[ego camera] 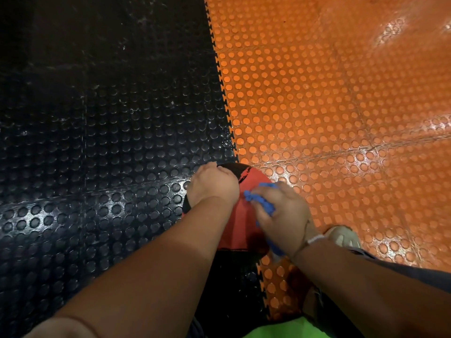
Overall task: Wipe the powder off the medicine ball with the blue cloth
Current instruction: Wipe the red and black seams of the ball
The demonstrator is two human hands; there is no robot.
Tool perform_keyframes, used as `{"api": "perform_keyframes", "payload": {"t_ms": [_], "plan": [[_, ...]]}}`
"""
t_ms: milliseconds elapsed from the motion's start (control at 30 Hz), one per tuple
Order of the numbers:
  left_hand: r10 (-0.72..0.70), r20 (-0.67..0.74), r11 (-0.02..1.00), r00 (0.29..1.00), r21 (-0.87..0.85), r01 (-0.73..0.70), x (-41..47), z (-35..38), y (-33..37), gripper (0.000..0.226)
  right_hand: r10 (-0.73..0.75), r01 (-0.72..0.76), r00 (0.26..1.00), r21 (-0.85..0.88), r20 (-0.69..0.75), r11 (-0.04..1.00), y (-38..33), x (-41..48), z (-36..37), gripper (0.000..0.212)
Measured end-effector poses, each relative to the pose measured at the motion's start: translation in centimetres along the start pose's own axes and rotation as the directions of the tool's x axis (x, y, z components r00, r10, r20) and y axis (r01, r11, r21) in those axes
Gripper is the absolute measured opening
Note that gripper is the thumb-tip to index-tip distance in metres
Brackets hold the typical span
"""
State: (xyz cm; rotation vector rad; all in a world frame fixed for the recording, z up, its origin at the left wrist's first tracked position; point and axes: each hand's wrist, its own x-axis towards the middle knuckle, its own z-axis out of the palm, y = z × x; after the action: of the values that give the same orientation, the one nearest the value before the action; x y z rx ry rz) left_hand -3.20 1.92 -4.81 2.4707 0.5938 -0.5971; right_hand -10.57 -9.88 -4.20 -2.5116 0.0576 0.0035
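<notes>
A red and black medicine ball [238, 226] sits on the floor where the black and orange mats meet. My left hand [214, 185] rests on the ball's upper left side with its fingers spread over the curve. My right hand [284, 215] grips the bunched blue cloth [263, 201] and presses it against the ball's right side. Part of the cloth hangs out below my wrist. No powder shows on the red panel.
Black studded floor mat [97, 142] covers the left, orange studded mat [341, 106] the right, joined by an interlocking seam. My shoe [345, 236] stands just right of the ball. A green garment edge [292, 329] shows at the bottom.
</notes>
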Motion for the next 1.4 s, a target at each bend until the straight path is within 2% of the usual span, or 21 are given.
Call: {"api": "perform_keyframes", "payload": {"t_ms": [67, 167, 200, 267, 367, 433, 533, 700, 733, 767, 833, 867, 933, 1000, 1033, 1100, 1167, 1200, 1267, 1333, 1400], "plan": [[-0.016, 0.020, 1.000, 1.000, -0.001, 0.016, 0.3, -0.1, 0.1, 0.040, -0.082, 0.083, 0.996, -0.048, 0.020, 0.995, 0.1, 0.2, -0.7, 0.025], [-0.008, 0.019, 1.000, 1.000, 0.005, 0.008, 0.0, -0.1, 0.0, 0.041, 0.212, -0.210, 0.977, -0.050, 0.038, 0.976, 2.3, 1.6, -1.5, 0.021], [-0.007, 0.011, 1.000, 1.000, 0.005, 0.007, 0.0, 0.0, 0.1, 0.042, 0.229, -0.228, 0.973, -0.042, 0.040, 0.973, 2.1, 1.6, -1.4, 0.021], [-0.022, 0.001, 1.000, 1.000, -0.008, 0.022, 0.3, 0.0, 0.2, 0.041, 0.067, -0.065, 0.997, -0.047, 0.026, 0.997, 1.0, 1.2, -0.7, 0.020], [-0.048, 0.008, 0.998, 0.999, -0.034, 0.048, 0.4, -0.2, -0.3, 0.042, -0.112, 0.121, 0.984, -0.062, 0.140, 0.991, 0.1, 0.2, -0.7, 0.021], [-0.050, -0.001, 0.998, 0.999, -0.040, 0.050, 0.2, -0.1, -0.4, 0.042, -0.117, 0.132, 0.983, -0.097, 0.143, 0.987, 0.9, 0.6, -1.1, 0.022], [-0.083, -0.027, 0.996, 0.996, -0.033, 0.082, 0.2, 0.1, 0.0, 0.040, 0.011, -0.010, 1.000, -0.050, 0.006, 0.999, 0.6, 1.0, -0.9, 0.022], [-0.127, -0.016, 0.991, 0.992, -0.054, 0.126, 0.5, 0.0, -0.3, 0.040, -0.226, 0.244, 0.966, -0.154, 0.126, 0.957, 0.2, -0.1, -1.3, 0.027], [-0.119, -0.021, 0.991, 0.993, -0.056, 0.118, 0.3, 0.0, -0.5, 0.041, -0.161, 0.173, 0.983, -0.147, 0.092, 0.974, 0.9, 0.3, -1.6, 0.028], [-0.106, -0.031, 0.993, 0.994, -0.059, 0.104, -0.1, 0.2, -0.7, 0.041, -0.006, 0.011, 0.999, -0.133, 0.034, 0.991, 1.6, 1.1, -1.9, 0.028], [-0.079, -0.054, 0.995, 0.995, -0.058, 0.076, -1.0, 0.5, -0.9, 0.040, 0.297, -0.293, 0.954, -0.083, 0.039, 0.952, 2.4, 2.1, -1.4, 0.027], [-0.073, -0.062, 0.996, 0.995, -0.058, 0.069, -1.3, 0.7, -0.9, 0.041, 0.285, -0.280, 0.957, -0.084, 0.057, 0.956, 1.9, 1.9, -1.1, 0.025], [-0.074, -0.071, 0.995, 0.995, -0.066, 0.069, -1.4, 0.8, -1.0, 0.042, 0.001, 0.001, 1.000, -0.066, 0.027, 0.998, 0.5, 1.0, -0.4, 0.024], [-0.066, -0.078, 0.996, 0.995, -0.069, 0.060, -1.5, 0.7, -1.3, 0.042, -0.223, 0.226, 0.973, -0.040, 0.055, 0.973, 0.5, -0.3, -0.2, 0.027], [-0.051, -0.078, 0.997, 0.996, -0.069, 0.046, -1.7, 0.7, -1.5, 0.041, -0.190, 0.191, 0.977, -0.003, 0.095, 0.982, 1.0, -0.1, -0.3, 0.026], [-0.005, -0.078, 0.998, 0.997, -0.055, 0.000, -2.7, 0.7, -2.3, 0.041, 0.113, -0.119, 0.988, 0.046, 0.104, 0.992, 2.8, 1.1, -0.9, 0.024], [0.041, -0.077, 0.999, 0.996, -0.012, -0.042, -3.9, 0.9, -3.2, 0.040, 0.464, -0.492, 0.849, 0.059, 0.252, 0.869, 4.9, 2.6, -1.1, 0.027], [0.058, -0.077, 0.998, 0.995, 0.003, -0.058, -4.6, 0.9, -3.7, 0.039, 0.552, -0.597, 0.776, 0.071, 0.305, 0.799, 5.5, 3.1, -1.0, 0.028], [0.062, -0.078, 0.998, 0.995, -0.023, -0.063, -5.9, 1.1, -4.4, 0.037, 0.594, -0.651, 0.745, 0.134, 0.303, 0.747, 5.3, 3.1, -0.9, 0.027], [-0.024, -0.056, 0.993, 0.998, -0.118, 0.018, -6.7, 1.1, -4.8, 0.038, 0.598, -0.654, 0.754, 0.218, 0.272, 0.724, 3.9, 2.1, -1.2, 0.021], [-0.168, -0.017, 0.970, 0.986, -0.182, 0.162, -6.9, 1.1, -4.8, 0.046, 0.522, -0.563, 0.825, 0.233, 0.218, 0.793, 2.4, 0.3, -1.3, 0.019]]}}
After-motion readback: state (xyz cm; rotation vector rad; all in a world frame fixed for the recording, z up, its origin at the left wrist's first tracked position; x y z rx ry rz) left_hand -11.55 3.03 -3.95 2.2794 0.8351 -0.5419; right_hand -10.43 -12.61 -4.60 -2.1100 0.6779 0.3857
